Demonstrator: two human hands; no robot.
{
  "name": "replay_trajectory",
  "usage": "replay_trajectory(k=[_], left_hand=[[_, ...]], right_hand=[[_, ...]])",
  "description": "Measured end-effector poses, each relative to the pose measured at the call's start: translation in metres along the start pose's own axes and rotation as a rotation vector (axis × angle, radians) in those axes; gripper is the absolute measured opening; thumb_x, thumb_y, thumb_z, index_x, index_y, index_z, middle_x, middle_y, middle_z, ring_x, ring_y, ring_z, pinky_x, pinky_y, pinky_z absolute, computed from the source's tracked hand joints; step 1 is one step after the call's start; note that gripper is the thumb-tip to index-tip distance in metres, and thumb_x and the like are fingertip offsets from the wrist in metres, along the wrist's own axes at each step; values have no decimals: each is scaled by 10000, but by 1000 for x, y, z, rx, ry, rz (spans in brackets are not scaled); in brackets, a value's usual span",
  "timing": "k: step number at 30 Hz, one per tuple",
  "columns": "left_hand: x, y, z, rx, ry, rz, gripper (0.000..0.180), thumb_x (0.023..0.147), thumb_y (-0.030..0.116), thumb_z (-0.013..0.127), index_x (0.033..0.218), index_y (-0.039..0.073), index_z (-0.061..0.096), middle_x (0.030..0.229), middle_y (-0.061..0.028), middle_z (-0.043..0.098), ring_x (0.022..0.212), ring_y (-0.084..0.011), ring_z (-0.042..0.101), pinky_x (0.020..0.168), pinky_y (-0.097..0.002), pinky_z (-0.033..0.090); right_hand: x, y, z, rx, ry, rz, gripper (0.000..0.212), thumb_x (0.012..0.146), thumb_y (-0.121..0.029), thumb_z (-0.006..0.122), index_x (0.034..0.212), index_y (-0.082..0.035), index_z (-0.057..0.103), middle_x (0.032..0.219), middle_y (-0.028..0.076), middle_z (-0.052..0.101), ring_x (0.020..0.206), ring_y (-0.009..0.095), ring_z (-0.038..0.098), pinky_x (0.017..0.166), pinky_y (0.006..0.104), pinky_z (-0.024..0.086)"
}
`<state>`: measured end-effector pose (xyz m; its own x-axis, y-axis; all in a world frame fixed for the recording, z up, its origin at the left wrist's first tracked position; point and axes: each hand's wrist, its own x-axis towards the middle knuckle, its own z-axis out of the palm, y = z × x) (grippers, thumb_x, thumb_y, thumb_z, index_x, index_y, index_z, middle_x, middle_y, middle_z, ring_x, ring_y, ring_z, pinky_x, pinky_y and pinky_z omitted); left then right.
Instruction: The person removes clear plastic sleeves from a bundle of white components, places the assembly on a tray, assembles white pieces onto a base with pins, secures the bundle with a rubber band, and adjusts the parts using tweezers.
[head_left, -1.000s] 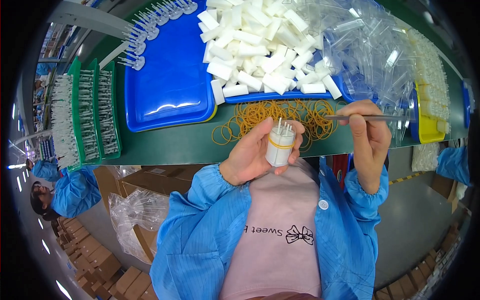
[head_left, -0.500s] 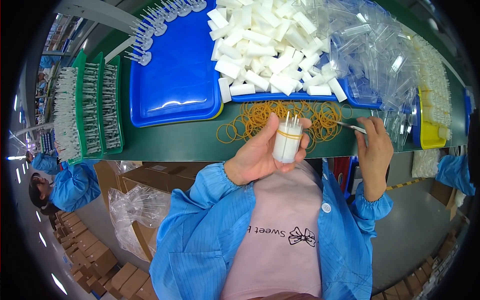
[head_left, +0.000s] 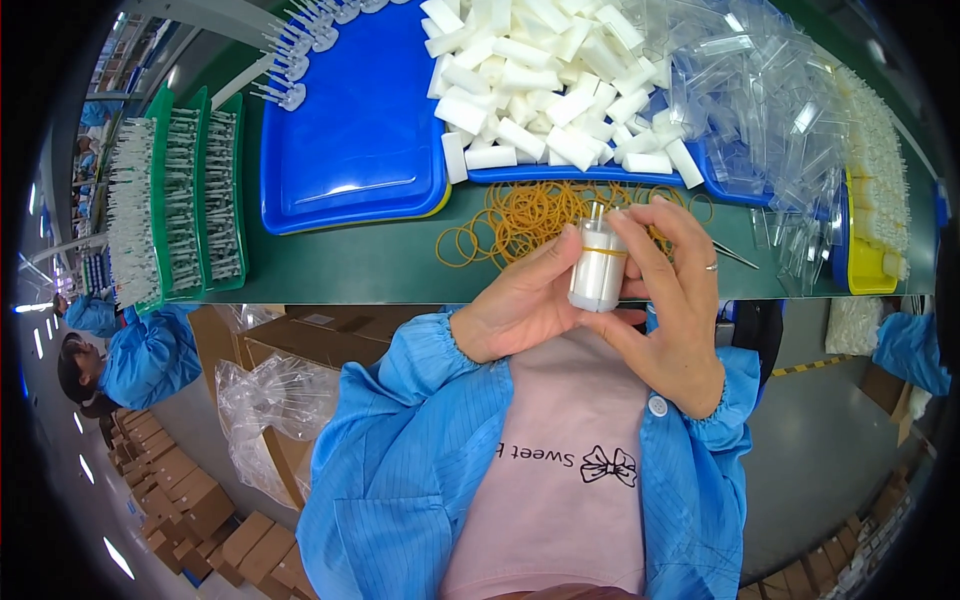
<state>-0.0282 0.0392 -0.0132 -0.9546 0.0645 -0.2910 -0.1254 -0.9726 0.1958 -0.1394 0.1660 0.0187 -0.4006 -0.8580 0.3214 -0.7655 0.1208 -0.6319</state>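
l grip (head_left: 512,305) closed on wht cyl (head_left: 598,275) | r grip (head_left: 678,315) now pinching it | mtl tool (head_left: 737,256) now on bench (head_left: 340,264)

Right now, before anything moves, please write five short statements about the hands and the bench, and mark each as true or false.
1. The left hand and the right hand both touch the white cylinder. True.
2. The band around the cylinder is black. False: this rubber band is yellow-orange.
3. The metal tweezers lie on the green bench top. True.
4. The loose rubber bands are inside a blue tray. False: the loose rubber bands lie on the bench top.
5. White blocks are heaped beyond the loose bands. True.
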Motion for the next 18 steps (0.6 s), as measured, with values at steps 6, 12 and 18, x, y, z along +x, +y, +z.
replay_trajectory(k=[6,12,18], left_hand=[[-1,0,-4,-41,35,70,525,985,408,375,1385,75,311,1275,-122,470,1177,-252,501,988,-435,440],[-1,1,-7,79,-42,117,609,962,352,472,1444,78,220,1334,-90,423,1216,-217,462,1010,-399,405],[-2,1,4,368,-14,249,714,872,348,640,1419,55,287,1291,-109,483,1163,-222,507,1008,-378,403]], right_hand=[[-2,-3,7,-88,54,-37,681,560,-188,793,1197,-78,579,1139,83,548,1116,307,490,933,458,367],[-11,10,14,-88,156,-136,544,554,-179,799,1062,-72,637,1046,74,580,1063,291,517,897,455,409],[-13,13,11,585,168,122,570,596,-161,830,1091,-53,567,1130,124,514,1062,258,510,932,414,407]])
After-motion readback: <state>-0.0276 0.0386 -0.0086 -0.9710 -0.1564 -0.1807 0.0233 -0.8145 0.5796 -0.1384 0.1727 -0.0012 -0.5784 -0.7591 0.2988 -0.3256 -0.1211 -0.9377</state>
